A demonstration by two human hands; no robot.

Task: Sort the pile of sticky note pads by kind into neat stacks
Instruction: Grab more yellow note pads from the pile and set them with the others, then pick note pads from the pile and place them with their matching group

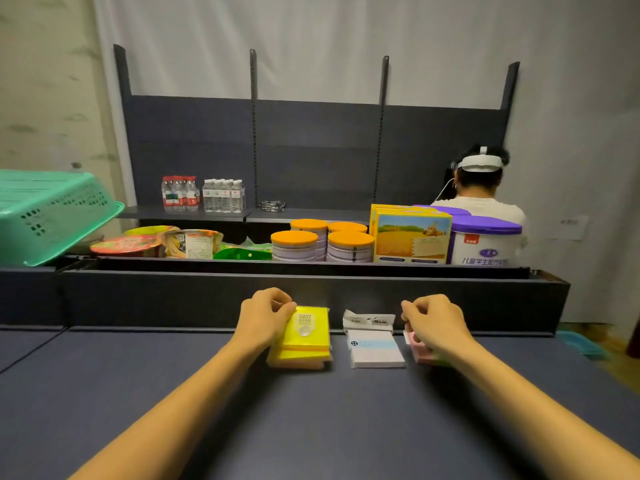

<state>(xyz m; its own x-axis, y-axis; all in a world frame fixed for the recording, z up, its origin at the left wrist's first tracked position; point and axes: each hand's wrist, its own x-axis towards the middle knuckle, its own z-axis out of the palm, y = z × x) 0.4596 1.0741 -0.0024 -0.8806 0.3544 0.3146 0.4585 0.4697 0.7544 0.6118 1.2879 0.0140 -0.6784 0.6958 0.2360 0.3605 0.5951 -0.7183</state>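
1. I see three groups of sticky note pads in a row on the dark blue table (173, 393), close to its far edge, against a low dark wall (173, 299)
2. Yellow stack (306, 336): sits left of the row; the top pad carries a label reading "2207"; the pads are slightly offset, and an orange-pink pad shows at the bottom edge
3. White pad (375, 348): sits in the middle, apart from both neighbours, with its clear wrapper flap sticking up at the far end
4. Pink stack (424, 355): sits right of the row, mostly hidden under the hand; I cannot count its pads
5. Left hand (265, 318): fingers curled, fingertips and thumb gripping the far left corner of the yellow stack, palm against its left side
6. Right hand (434, 323): fingers curled over the pink stack, holding it from above; I cannot see exactly where the fingertips meet it
7. Both forearms reach in from the near edge, held above the table
8. Beyond the low wall: orange-lidded cans (322, 242), a yellow box (412, 237), a purple-lidded tub (485, 242), instant noodle bowls (156, 242)
9. Far left: a green plastic basket (52, 213), tipped over
10. Rear shelf: two packs of water bottles (204, 194)
11. A second person (479, 188) wearing a white head strap is behind the tub, back turned to me
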